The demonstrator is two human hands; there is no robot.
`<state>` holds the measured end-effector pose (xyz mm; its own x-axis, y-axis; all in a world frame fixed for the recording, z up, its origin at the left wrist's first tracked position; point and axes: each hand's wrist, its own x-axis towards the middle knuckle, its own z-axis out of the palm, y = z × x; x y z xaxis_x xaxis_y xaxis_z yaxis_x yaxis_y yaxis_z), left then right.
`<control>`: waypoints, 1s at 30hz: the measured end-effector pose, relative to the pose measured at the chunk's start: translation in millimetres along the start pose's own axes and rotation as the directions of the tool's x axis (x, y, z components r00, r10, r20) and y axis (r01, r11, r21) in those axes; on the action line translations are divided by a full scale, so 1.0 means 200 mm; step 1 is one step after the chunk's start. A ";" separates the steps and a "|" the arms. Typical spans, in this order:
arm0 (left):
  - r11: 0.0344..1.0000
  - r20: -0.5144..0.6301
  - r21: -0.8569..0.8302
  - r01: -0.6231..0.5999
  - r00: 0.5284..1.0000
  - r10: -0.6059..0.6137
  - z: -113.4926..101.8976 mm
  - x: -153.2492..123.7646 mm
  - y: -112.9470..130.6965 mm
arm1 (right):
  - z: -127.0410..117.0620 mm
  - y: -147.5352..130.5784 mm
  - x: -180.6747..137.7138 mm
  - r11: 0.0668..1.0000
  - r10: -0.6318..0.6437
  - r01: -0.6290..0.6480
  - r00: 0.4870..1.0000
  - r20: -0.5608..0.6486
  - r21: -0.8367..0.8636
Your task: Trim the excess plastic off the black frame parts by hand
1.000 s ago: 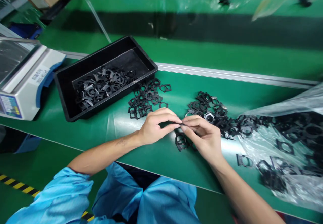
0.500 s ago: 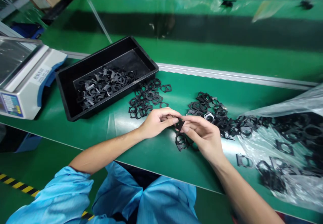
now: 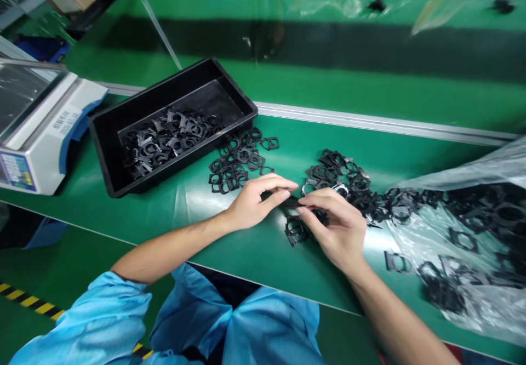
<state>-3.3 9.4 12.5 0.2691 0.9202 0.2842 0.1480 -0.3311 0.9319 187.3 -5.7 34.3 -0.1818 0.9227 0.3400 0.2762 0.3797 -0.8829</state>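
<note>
Between my hands is a small black plastic frame point(image 3: 291, 203), seen nearly edge-on as a thin dark strip. My left hand point(image 3: 253, 203) grips its left end, the fingers curved over it and partly hiding it. The thumb and fingertips of my right hand point(image 3: 340, 227) pinch the right end. Just below lies a loose black frame with a round opening point(image 3: 295, 230) on the green table. A heap of similar black frames point(image 3: 329, 170) sits beyond my right hand, and a flatter group of black frames point(image 3: 240, 159) lies beyond my left hand.
A black tray point(image 3: 181, 166) partly filled with frames stands at the left. Beside it is a white and blue scale point(image 3: 51, 135). On the right, a clear plastic bag point(image 3: 435, 225) spills more frames onto the table. A metal rail point(image 3: 370, 123) runs along the back.
The held frame has turned from facing up at a slant to nearly edge-on. My right hand's fingers have drawn in and shifted slightly right; my left hand has barely moved.
</note>
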 end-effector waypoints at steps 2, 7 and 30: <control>0.988 -0.078 0.078 -0.137 0.987 0.143 0.00 0.00 0.01 | 0.00 0.01 0.00 1.000 0.011 -0.012 0.999 -0.042 -0.008; 0.920 -0.096 0.202 -0.337 0.928 0.361 0.00 -0.01 0.02 | 0.00 0.01 -0.01 1.000 0.013 -0.013 0.997 -0.075 -0.002; 0.959 -0.140 0.171 -0.226 0.958 0.251 -0.01 0.00 0.01 | 0.00 0.01 0.00 0.937 0.183 -0.178 0.983 0.012 0.301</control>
<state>-3.9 8.7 15.4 0.1616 0.8278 0.5373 0.2438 -0.5610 0.7911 187.1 -5.8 32.3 -0.1397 0.9758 0.1684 0.0076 0.1711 -0.9852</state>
